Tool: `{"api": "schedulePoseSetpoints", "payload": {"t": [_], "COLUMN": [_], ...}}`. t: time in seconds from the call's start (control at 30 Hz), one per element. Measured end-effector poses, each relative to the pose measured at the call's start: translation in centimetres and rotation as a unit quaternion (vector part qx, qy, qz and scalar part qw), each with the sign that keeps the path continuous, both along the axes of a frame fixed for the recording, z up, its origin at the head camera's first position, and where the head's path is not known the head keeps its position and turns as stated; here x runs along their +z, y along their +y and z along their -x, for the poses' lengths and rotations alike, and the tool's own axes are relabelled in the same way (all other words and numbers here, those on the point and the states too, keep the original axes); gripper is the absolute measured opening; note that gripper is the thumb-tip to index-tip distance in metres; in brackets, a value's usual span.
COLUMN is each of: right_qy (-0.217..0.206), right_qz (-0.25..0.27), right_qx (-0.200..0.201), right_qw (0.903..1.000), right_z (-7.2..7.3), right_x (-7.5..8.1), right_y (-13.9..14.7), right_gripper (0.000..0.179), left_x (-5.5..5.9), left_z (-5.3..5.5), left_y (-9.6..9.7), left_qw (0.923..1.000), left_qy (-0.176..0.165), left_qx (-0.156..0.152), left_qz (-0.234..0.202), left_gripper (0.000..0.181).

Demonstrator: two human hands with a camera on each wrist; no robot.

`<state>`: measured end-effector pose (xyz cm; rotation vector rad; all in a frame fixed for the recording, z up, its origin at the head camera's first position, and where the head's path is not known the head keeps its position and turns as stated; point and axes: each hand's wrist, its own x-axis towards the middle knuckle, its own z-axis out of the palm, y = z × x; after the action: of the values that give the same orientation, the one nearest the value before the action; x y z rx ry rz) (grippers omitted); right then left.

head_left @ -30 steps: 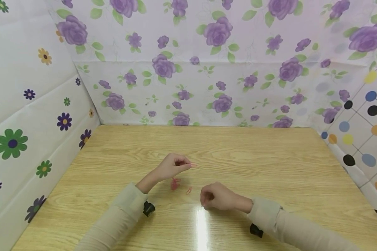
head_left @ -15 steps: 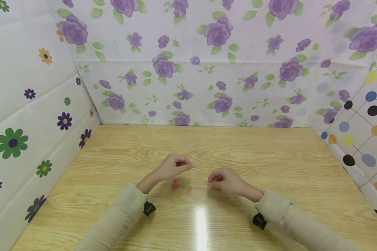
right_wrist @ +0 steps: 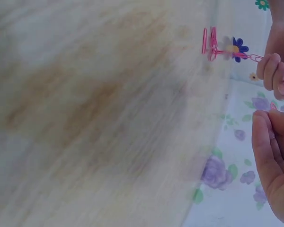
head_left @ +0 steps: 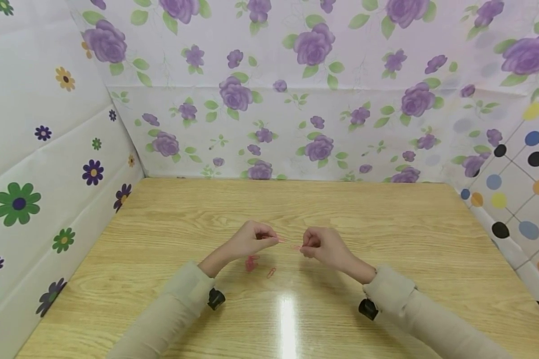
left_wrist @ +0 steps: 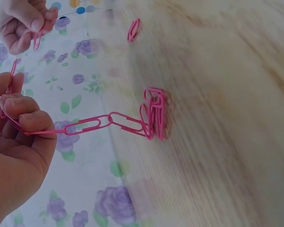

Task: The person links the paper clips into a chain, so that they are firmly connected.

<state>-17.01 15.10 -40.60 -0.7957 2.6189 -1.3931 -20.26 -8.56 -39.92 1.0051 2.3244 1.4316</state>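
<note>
Two hands are up over the table (head_left: 386, 224), both busy with pink paperclips. Nearest me, one loose clip (head_left: 271, 272) lies flat, just beside the heap (head_left: 250, 263) where the chain (left_wrist: 109, 124) ends. My left hand (head_left: 249, 239) pinches the chain's top clip between thumb and curled fingers; from there it hangs down-left to the heap. My right hand (head_left: 322, 245) pinches a single clip (left_wrist: 37, 39), fingers curled tight on it. That clip sits just right of the chain's free end, a small gap between them, its long axis roughly in line with the gap as far as I can tell. Neither hand is nearer; they meet mid-table. Behind them the wood runs bare to the flowered wall (head_left: 269, 99), edges well apart from both hands.
</note>
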Motion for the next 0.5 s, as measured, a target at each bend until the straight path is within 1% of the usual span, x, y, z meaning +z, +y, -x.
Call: {"api": "schedulePoseSetpoints", "payload": {"t": [0.03,0.07,0.17,0.23,0.37,0.5], "right_qy": [0.013,0.027,0.064,0.085,0.113,0.137], "right_qz": [0.001,0.001,-0.005,-0.011,-0.026,-0.034], "right_qx": [0.0,0.0,0.0,0.0,0.0,0.0], "right_qw": [0.9999,0.9996,0.9979,0.9963,0.9933,0.99], "right_z": [0.1,0.2,0.3,0.4,0.5,0.5], "right_x": [0.1,0.2,0.4,0.5,0.5,0.5], "right_y": [-0.1,-0.2,-0.6,-0.9,-1.2,-1.4], "right_gripper": [0.013,0.014,0.015,0.016,0.016,0.016], "left_x": [-0.4,-0.4,-0.3,-0.2,-0.1,-0.3], "left_z": [0.3,0.3,0.4,0.5,0.5,0.5], "left_y": [0.1,0.1,0.4,0.6,0.9,1.3], "left_qw": [1.0,1.0,1.0,1.0,1.0,0.9999], "left_qy": [0.001,0.002,0.007,0.003,-0.005,-0.009], "left_qx": [-0.001,-0.002,-0.004,-0.002,-0.003,-0.011], "left_qz": [0.0,-0.002,-0.005,-0.003,0.005,0.0], "left_gripper": [0.013,0.013,0.013,0.013,0.015,0.014]}}
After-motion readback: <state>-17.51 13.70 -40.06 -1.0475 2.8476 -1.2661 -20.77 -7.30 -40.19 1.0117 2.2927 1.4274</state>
